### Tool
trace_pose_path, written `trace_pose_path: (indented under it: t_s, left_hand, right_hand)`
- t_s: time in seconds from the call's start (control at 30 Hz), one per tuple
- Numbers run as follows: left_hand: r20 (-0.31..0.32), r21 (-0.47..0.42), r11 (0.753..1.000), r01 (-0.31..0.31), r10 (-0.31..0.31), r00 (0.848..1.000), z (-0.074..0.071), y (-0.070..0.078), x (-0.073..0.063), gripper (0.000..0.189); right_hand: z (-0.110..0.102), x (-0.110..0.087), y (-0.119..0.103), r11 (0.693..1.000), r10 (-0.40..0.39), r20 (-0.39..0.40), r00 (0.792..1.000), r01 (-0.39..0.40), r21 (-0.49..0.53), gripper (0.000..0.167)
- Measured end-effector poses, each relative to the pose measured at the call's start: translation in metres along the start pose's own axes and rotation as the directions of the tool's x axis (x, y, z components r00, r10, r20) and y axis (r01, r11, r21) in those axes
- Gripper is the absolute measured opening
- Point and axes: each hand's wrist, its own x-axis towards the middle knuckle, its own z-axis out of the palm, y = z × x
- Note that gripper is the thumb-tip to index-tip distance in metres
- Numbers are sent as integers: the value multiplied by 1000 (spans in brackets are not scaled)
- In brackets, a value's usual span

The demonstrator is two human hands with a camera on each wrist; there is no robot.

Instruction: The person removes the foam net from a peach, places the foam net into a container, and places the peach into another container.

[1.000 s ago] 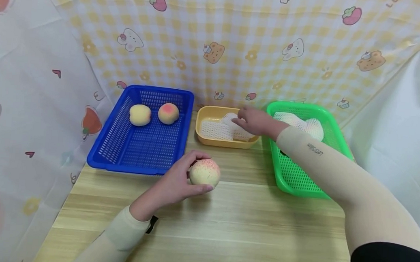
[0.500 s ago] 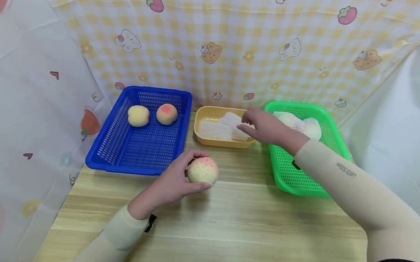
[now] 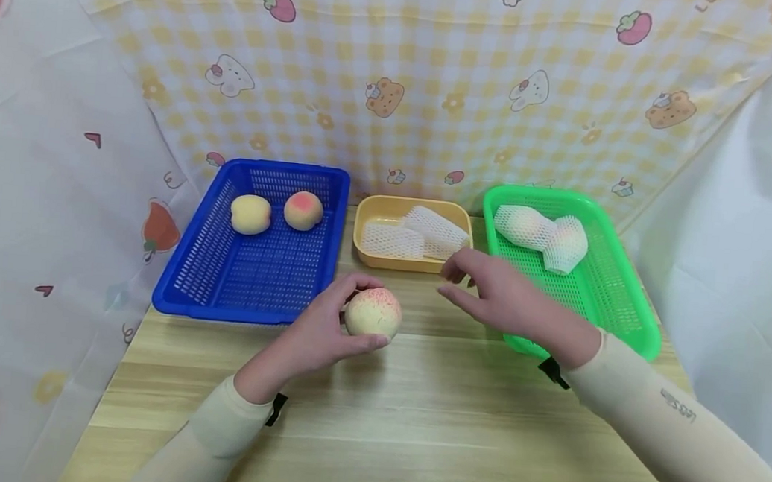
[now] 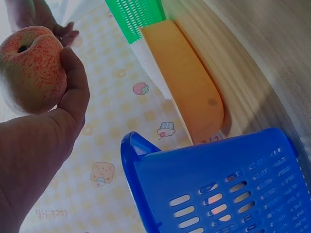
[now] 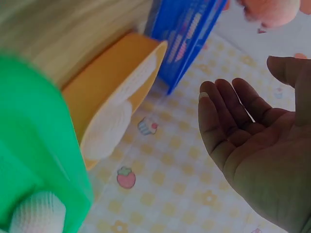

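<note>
My left hand [image 3: 321, 335] grips a pale peach [image 3: 374, 316] with a red-speckled top, above the table in front of the blue basket. Its curled fingers and thumb also show around the peach [image 4: 34, 70] in the left wrist view. My right hand [image 3: 499, 294] holds nothing, its fingers relaxed and apart from the thumb, just in front of the yellow tray [image 3: 398, 263] and left of the green basket. In that tray lie white foam net sleeves [image 3: 393, 240]. The right wrist view shows the palm of the right hand [image 5: 257, 141] with nothing in it.
At the left stands a blue basket [image 3: 246, 312] with two peaches, one yellowish [image 3: 250, 214] and one pink-topped [image 3: 304, 211]. A green basket [image 3: 644, 337] at the right holds two net-wrapped fruits [image 3: 566, 245]. Behind them hangs a checked cloth [image 3: 427, 139].
My right hand has moved from over the yellow tray toward me and slightly right, leaving the net sleeves in the tray. The left hand still holds the peach in nearly the same place.
</note>
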Motion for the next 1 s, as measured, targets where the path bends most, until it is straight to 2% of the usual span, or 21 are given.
trace_pose_path:
  t_s: [0.3,0.5,0.83,0.93,1.0]
  left_hand:
    - [5,8,1000,4,-4,1000,1,0,0,70]
    - [7,10,1000,3,-3,1000,2,1,1,71]
    - [2,-6,1000,-13,13,1000,1,-2,2,70]
    - [-4,25,999,-28,28,1000,-8,-1,2,71]
    - [-17,62,997,-40,41,999,-19,3,4,72]
  right_hand:
    - [25,-32,-3,996,-43,-104,994,51,77,17]
    - [37,-40,-1,990,-63,-150,987,81,119,14]
    - [46,-38,3,987,-47,-134,990,66,144,11]
    - [48,-37,4,987,-42,-118,992,59,147,10]
    - [49,-36,4,987,-39,-112,993,56,152,10]
